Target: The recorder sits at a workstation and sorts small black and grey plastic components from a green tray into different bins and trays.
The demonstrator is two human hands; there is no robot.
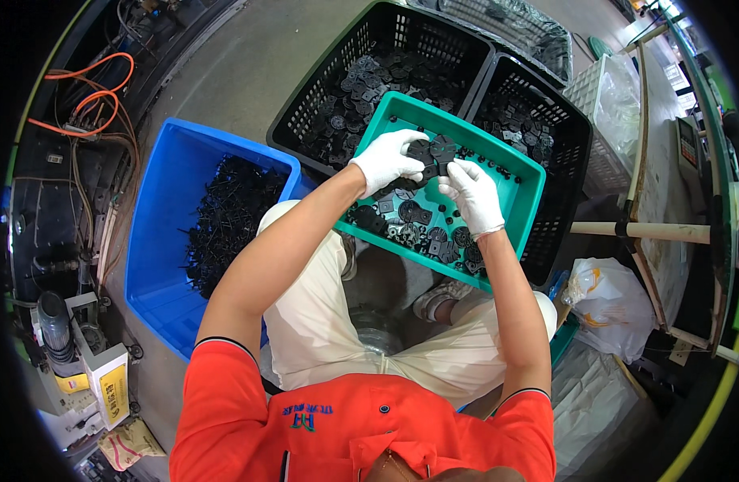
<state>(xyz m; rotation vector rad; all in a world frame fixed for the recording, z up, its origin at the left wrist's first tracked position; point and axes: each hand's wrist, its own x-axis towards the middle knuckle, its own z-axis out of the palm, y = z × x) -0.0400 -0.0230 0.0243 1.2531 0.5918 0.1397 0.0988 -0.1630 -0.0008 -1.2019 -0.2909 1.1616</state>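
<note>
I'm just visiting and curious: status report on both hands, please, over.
Left hand: gloved, holding black parts. Right hand: gloved, fingers at their lower edge. Held parts above green tray. Nothing visibly blocking either hand.

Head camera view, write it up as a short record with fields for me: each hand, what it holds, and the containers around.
Left hand: white-gloved, gripping black pieces
Right hand: white-gloved, gripping the black pieces too
Green tray: below the hands, holding loose dark parts
Blue bin: at left, holding a black heap
Black crates: beyond the tray, holding dark components
</note>
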